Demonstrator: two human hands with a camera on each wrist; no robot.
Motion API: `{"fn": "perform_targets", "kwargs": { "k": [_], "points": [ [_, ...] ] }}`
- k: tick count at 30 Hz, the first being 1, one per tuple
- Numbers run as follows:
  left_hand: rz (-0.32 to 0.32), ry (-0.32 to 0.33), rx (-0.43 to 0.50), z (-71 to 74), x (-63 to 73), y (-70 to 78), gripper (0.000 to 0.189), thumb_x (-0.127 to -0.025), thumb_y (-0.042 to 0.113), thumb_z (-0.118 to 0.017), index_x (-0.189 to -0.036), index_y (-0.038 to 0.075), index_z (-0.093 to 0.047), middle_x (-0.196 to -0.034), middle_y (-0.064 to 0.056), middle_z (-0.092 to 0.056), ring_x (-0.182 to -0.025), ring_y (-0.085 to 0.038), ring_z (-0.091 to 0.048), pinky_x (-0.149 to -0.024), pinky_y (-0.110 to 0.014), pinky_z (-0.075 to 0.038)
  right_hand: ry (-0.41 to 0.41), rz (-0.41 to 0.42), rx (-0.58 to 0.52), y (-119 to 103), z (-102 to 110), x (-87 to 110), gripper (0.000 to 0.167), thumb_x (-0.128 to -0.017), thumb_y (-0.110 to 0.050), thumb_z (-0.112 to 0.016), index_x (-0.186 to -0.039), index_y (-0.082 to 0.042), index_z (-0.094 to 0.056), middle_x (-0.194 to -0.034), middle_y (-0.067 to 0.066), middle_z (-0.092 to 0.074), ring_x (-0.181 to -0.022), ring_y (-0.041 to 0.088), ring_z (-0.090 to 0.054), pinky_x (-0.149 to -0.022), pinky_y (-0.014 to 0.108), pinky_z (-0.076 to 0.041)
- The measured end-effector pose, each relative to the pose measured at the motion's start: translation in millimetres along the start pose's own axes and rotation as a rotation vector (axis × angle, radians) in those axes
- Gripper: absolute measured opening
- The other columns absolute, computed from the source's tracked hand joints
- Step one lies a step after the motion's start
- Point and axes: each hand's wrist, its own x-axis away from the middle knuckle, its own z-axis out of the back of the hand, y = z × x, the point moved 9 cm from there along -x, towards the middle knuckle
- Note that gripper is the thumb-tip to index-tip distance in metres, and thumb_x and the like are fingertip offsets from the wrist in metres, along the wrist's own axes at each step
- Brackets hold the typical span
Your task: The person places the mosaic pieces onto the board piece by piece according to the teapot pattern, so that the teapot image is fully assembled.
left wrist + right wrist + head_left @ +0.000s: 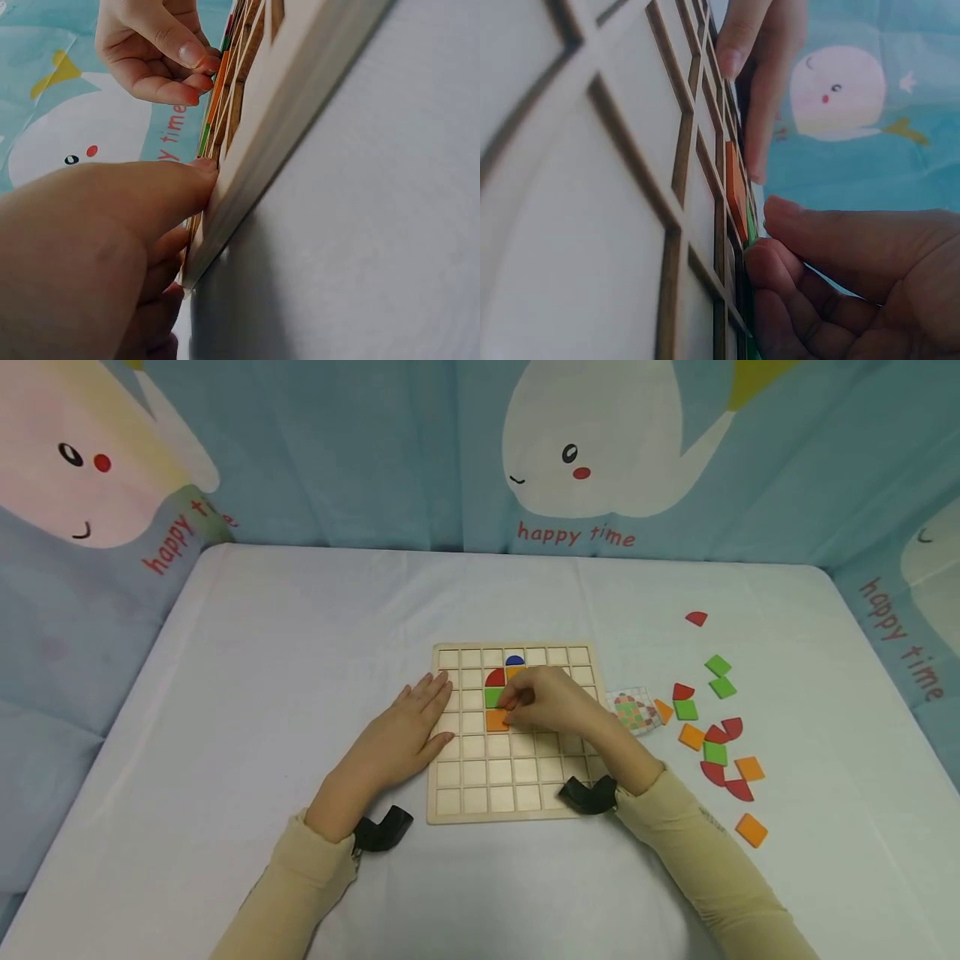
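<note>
In the head view a wooden grid board [463, 817] lies on the table. Its upper cells hold a blue half-round piece [514, 660], a red quarter-round piece [495, 677], a green square [492, 697] and an orange square [496, 720]. My right hand [551, 697] is over the board, its fingers loosely curled beside the green and orange squares. Thumb and index tips are apart in the right wrist view, with nothing visible between them. An orange piece [515, 672] shows partly beyond this hand. My left hand [405, 735] rests along the board's left edge, fingers extended.
A printed pattern card [633, 710] lies at the board's right edge. Scattered to its right are loose red quarter-rounds [738, 790], green squares [716, 753] and orange squares [752, 830]. Black wrist mounts [588, 795] sit by both sleeves. A whale-print curtain [480, 460] hangs behind the table.
</note>
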Motion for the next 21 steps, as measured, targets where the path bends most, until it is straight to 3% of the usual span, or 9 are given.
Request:
{"fn": "perform_targets", "kwargs": {
  "k": [10, 16, 21],
  "points": [
    [-0.006, -0.007, 0.030, -5.0, 0.1, 0.8, 0.063, -0.097, 0.025, -0.052, -0.145, -0.007, -0.026, -0.154, -0.018, -0.018, -0.142, -0.032, -0.013, -0.112, -0.049, -0.018, 0.012, -0.029, -0.024, 8.7, 9.4, 5.1, 0.010, -0.079, -0.003, -0.074, -0.089, -0.004, -0.072, -0.084, 0.001, -0.068, -0.074, 0.012, -0.062, -0.071, 0.028, -0.052],
    [0.007, -0.007, 0.053, -8.5, 1.8, -3.3, 0.064, -0.098, 0.023, -0.051, -0.146, -0.007, -0.022, -0.155, -0.018, -0.014, -0.142, -0.032, -0.009, -0.112, -0.050, -0.015, 0.048, -0.071, -0.064, 28.3, 30.0, 16.1, 0.014, -0.079, -0.003, -0.075, -0.092, -0.001, -0.071, -0.086, 0.004, -0.069, -0.075, 0.015, -0.064, -0.073, 0.029, -0.052],
    [-0.002, -0.006, 0.060, -9.9, -1.0, -2.1, 0.064, -0.098, 0.023, -0.050, -0.146, -0.007, -0.021, -0.155, -0.019, -0.013, -0.142, -0.032, -0.008, -0.112, -0.050, -0.014, 0.117, -0.158, -0.083, 50.4, 55.1, 38.6, 0.012, -0.081, -0.007, -0.074, -0.092, -0.003, -0.071, -0.086, 0.004, -0.069, -0.075, 0.017, -0.062, -0.068, 0.029, -0.050]
  ]
}}
